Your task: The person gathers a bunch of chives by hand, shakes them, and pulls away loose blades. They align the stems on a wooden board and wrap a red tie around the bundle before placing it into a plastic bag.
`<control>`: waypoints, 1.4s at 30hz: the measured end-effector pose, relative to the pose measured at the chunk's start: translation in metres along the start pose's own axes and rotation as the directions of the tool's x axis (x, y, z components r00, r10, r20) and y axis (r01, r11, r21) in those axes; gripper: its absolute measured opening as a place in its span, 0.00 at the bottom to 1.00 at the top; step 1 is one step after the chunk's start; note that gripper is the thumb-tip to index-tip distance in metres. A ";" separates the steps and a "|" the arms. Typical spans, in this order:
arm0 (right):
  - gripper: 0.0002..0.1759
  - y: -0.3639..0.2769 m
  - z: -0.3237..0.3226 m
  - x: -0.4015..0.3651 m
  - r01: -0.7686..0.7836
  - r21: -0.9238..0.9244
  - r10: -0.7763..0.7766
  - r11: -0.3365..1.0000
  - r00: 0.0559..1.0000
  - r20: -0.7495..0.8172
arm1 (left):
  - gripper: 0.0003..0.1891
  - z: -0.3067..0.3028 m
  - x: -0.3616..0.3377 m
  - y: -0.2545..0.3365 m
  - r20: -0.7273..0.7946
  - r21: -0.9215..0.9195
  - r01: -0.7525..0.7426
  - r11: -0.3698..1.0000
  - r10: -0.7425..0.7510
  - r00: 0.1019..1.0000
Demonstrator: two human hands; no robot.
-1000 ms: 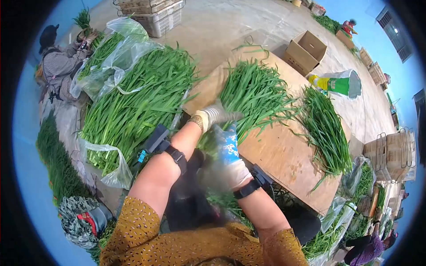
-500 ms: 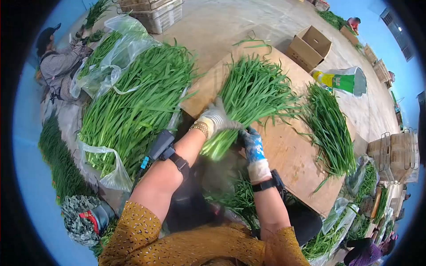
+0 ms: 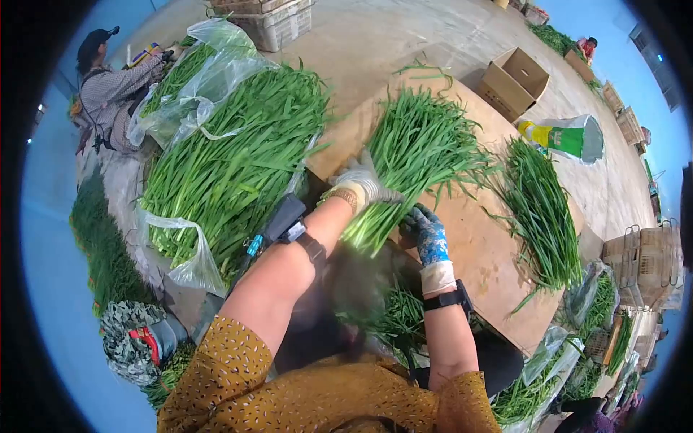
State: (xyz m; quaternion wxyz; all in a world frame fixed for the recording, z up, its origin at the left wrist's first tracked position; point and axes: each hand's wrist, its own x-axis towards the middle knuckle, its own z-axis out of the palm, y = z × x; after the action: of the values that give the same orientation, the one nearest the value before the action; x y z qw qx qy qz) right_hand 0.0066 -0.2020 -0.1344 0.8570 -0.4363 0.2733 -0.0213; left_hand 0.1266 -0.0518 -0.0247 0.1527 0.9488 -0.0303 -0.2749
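The white-gloved left hand is clasping the fanned green chive bundle, hiding its waist. The blue-gloved right hand is sitting at the edge of the brown wooden board, its grip unclear.

The left hand, in a white glove, clasps the chive bundle near its stalk ends. The leaves fan out toward 12 o'clock over the desk. The right hand, in a blue glove, sits at 5 o'clock from the left hand, with its fingers curled against the stalk ends; its grip cannot be confirmed. A second bundle lies on the desk at 3 o'clock. A large chive pile on plastic sheeting lies at 9 o'clock. A cardboard box stands at 1 o'clock. A co-worker sits at 10 o'clock.
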 end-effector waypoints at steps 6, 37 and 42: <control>0.20 0.005 -0.036 -0.013 0.023 0.025 -0.024 0.999 0.999 0.043 | 0.71 -0.015 -0.003 -0.020 -0.038 -0.205 -0.088 0.975 0.081 0.996; 0.10 0.115 0.265 -0.167 -0.246 -0.371 0.420 0.896 0.740 0.525 | 0.12 0.059 -0.245 -0.495 -0.425 -0.779 -0.105 0.618 -0.397 0.814; 0.17 0.083 0.293 -0.158 -0.204 -0.379 0.374 0.903 0.807 0.457 | 0.14 -0.079 -0.267 -0.425 -0.774 -0.545 0.011 0.838 -0.508 0.379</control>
State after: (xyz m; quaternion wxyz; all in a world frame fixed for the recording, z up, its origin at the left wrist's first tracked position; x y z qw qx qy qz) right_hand -0.0018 0.1087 0.0111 0.8115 -0.5079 0.0956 0.2728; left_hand -0.0687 0.4118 0.0453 0.3144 0.8719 0.2757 0.2549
